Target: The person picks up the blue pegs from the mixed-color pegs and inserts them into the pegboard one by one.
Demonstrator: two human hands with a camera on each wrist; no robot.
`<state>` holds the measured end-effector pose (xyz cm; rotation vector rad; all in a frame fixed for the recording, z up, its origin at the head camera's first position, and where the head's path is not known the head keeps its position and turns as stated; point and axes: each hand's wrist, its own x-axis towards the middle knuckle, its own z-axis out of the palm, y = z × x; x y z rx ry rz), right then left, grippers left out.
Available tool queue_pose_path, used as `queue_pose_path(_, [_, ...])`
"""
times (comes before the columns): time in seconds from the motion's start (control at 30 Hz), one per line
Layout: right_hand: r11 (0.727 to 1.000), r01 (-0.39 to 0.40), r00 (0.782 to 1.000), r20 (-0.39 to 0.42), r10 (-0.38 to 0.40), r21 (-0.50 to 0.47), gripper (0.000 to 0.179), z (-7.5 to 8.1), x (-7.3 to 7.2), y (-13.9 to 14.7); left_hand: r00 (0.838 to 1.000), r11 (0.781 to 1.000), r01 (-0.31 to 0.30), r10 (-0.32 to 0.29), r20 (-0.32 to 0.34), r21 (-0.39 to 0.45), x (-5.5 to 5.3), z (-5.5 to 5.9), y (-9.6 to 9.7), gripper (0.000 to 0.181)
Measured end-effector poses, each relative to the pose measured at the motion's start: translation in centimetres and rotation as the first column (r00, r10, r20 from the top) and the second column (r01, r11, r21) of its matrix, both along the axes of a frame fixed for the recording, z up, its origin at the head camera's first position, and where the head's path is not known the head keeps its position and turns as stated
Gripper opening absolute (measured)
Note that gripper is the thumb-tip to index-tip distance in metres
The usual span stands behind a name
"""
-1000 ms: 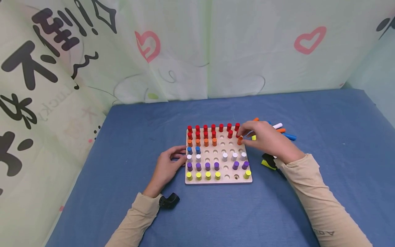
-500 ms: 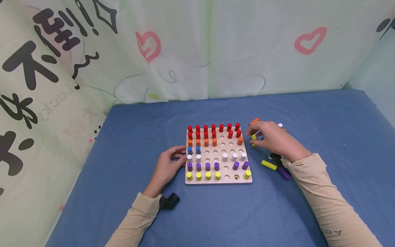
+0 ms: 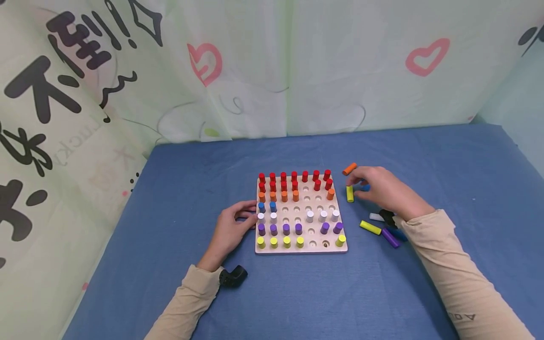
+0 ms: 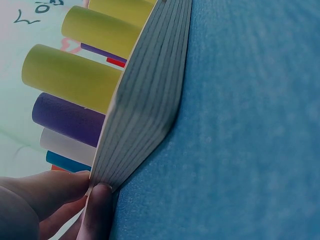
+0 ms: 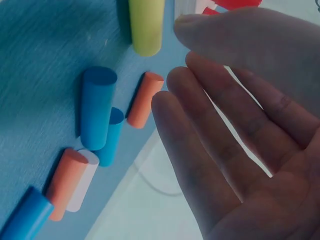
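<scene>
A square wooden pegboard lies on the blue cloth, with rows of red, orange, blue, white, purple and yellow pegs standing in it and several bare holes. My left hand rests its thumb and fingers against the board's left edge; the left wrist view shows fingertips touching the layered side of the board. To the right of the board, my right hand hovers with parted fingers beside a loose yellow peg. The right wrist view shows this hand holding nothing, its thumb near the yellow peg.
Beyond the right hand lies an orange peg. Nearer me are a white peg, another yellow peg and a purple peg. Loose blue pegs also lie on the cloth. A printed curtain hangs behind the table.
My right hand has let go of an orange peg, now standing at the right end of the orange row, and has moved right to the loose pegs. My left hand stays put.
</scene>
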<state>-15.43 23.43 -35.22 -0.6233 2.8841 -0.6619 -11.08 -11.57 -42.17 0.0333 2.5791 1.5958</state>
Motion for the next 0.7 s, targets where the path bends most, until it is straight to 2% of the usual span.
queue_pose_path(0.33, [0.997,0.030,0.999,0.025,-0.032,0.074,0.028,-0.6,-0.4,0.6,1.000,1.000,0.008,-0.008,-0.002,0.021,0.0,0.0,0.0,0.035])
queue_pose_path(0.7, [0.996,0.013,1.000,0.020,-0.015,0.086,0.024,-0.9,-0.7,1.5,1.000,1.000,0.003,-0.003,0.008,0.022,0.0,0.1,0.0,0.035])
